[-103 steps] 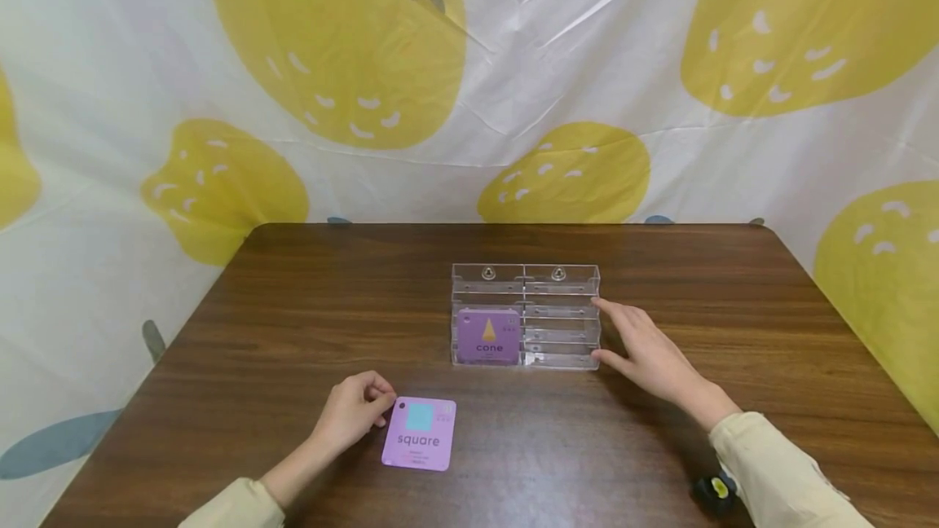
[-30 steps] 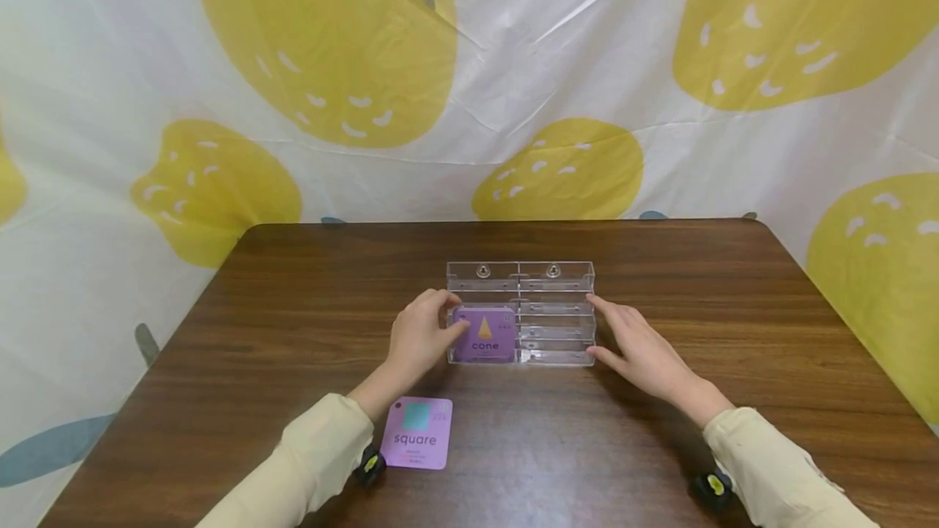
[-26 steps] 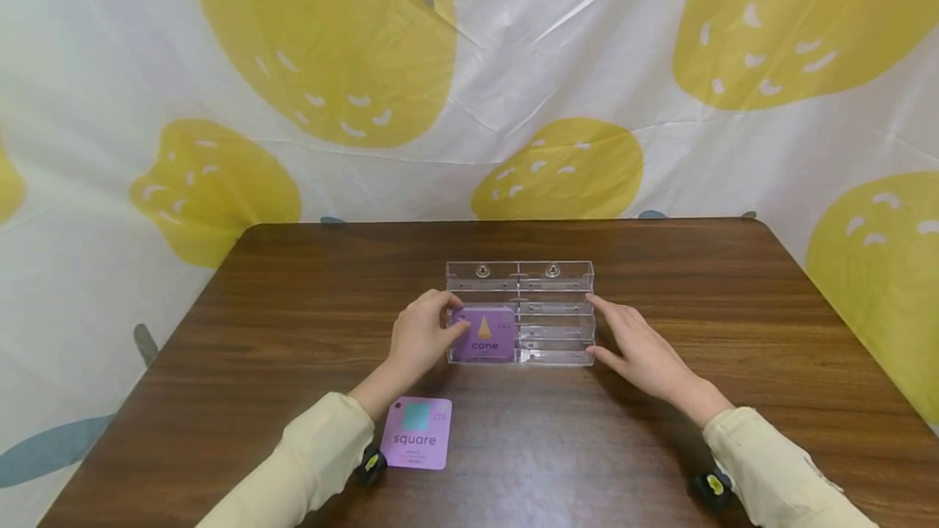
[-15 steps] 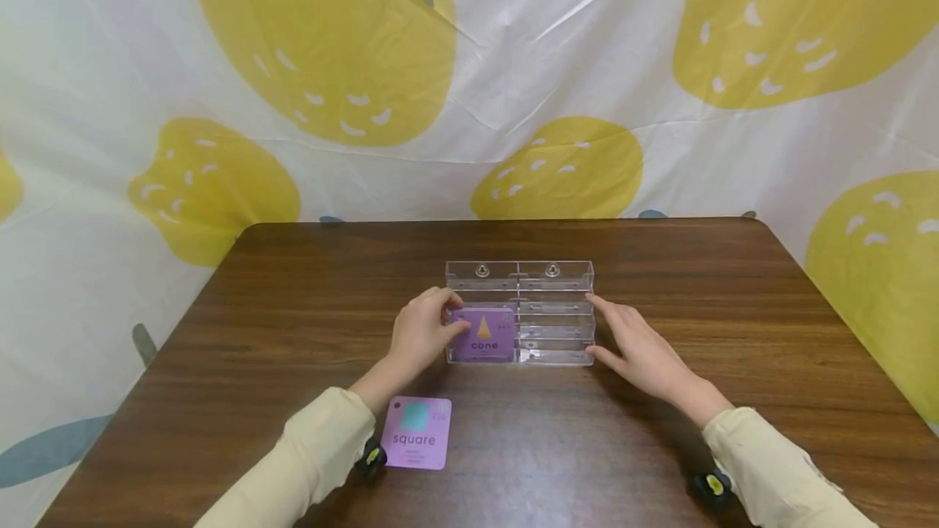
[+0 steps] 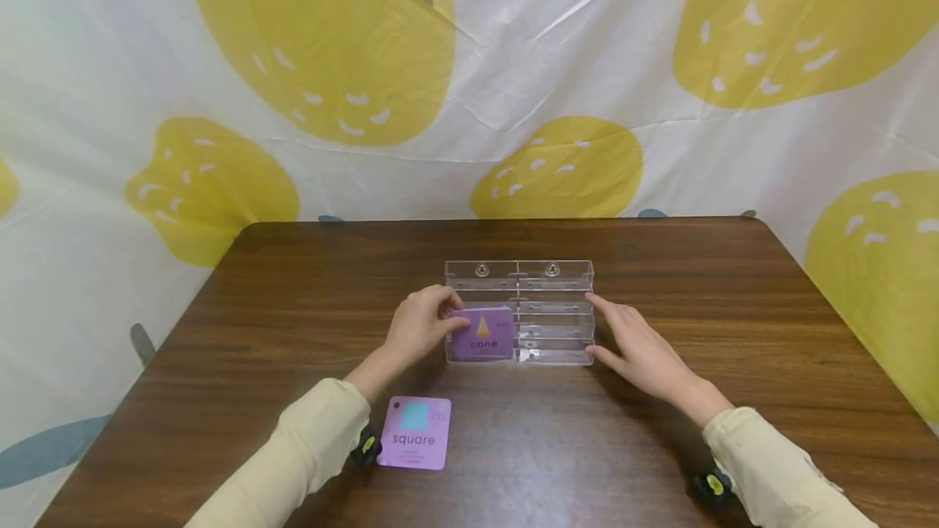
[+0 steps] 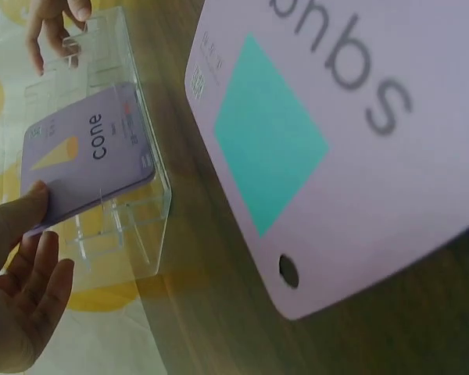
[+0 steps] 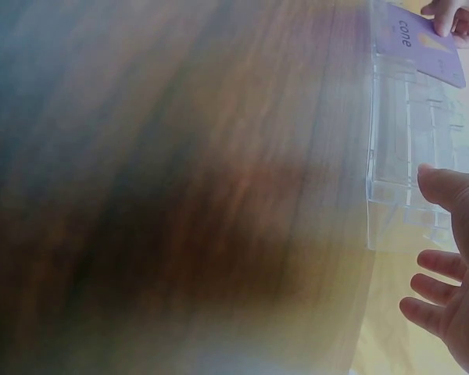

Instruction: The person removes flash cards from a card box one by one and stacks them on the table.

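A clear plastic card holder (image 5: 555, 331) with tiered pockets in two columns stands on the table. In its front left pocket sits a purple card (image 5: 487, 341) printed "cone", slightly tilted, other cards' edges showing behind it. My left hand (image 5: 421, 324) pinches this card at its upper left corner, thumb in front and fingers behind, as the left wrist view shows. At the holder's right side, my right hand (image 5: 641, 349) rests thumb and index fingertips, the fingers extended and spread. A lilac "square" card (image 5: 416, 434) lies face up near my left sleeve.
The brown wooden table (image 5: 308, 292) ends at a wall covering (image 5: 469, 88) printed with yellow lemons. Small dark wrist devices (image 5: 711, 486) sit under both sleeves. The "square" card looms large in the left wrist view.
My left hand has moved from beside the "square" card to the holder and grasped the "cone" card, which has just shifted slightly up and left. My right hand stays at the holder's side.
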`<state>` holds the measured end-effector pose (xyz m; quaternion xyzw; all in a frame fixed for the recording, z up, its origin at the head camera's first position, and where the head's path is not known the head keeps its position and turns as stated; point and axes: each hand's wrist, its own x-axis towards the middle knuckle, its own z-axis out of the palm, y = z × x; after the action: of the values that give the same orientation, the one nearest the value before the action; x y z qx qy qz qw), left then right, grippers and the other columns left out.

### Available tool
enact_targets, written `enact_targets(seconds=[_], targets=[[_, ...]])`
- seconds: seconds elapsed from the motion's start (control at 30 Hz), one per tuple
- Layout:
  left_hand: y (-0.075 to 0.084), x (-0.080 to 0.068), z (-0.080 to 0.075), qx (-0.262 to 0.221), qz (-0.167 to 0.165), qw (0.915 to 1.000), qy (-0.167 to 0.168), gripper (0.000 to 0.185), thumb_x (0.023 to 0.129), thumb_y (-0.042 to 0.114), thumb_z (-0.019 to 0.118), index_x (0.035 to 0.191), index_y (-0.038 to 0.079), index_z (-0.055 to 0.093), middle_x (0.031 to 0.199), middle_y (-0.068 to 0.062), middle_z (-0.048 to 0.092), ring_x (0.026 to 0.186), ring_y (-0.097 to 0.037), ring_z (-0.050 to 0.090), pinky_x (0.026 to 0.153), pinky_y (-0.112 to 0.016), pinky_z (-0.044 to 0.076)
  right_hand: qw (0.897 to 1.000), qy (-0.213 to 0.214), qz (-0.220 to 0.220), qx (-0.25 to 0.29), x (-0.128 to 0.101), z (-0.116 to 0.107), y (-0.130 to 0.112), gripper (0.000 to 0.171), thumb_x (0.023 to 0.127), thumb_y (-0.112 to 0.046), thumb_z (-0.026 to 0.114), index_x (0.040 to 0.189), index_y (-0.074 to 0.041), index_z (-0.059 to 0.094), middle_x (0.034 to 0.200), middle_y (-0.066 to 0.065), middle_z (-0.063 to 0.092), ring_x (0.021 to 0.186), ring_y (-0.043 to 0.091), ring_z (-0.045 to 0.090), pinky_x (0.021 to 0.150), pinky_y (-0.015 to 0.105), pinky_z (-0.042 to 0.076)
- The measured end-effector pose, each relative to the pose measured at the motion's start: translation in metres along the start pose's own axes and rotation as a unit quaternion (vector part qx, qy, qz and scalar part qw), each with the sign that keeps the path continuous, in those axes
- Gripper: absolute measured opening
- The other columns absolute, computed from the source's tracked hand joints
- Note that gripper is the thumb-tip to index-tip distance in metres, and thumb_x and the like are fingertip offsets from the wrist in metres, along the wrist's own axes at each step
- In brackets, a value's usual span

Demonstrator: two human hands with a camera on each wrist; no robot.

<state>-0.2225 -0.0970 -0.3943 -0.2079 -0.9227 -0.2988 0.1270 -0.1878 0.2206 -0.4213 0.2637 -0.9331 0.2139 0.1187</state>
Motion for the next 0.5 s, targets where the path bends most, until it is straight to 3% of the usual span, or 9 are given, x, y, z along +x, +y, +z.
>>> enact_targets(seconds=[0.5], targets=[[-0.0057,0.0063,-0.0043,0.005,0.042,0.9989,-0.019,0.013,0.072,0.022,0.076,0.073,0.016,0.065,0.068,0.007,0.06,0.06,-0.004,0.052,0.055,-0.021,0.043,1.0,-0.001,0.0,0.002,0.0002,0.0006,0.0011,0.074,0.08,-0.017,0.07,0.139,-0.002,0.028,0.128,0.021,0.046,0.116,0.035,0.042,0.095,0.048,0.035]])
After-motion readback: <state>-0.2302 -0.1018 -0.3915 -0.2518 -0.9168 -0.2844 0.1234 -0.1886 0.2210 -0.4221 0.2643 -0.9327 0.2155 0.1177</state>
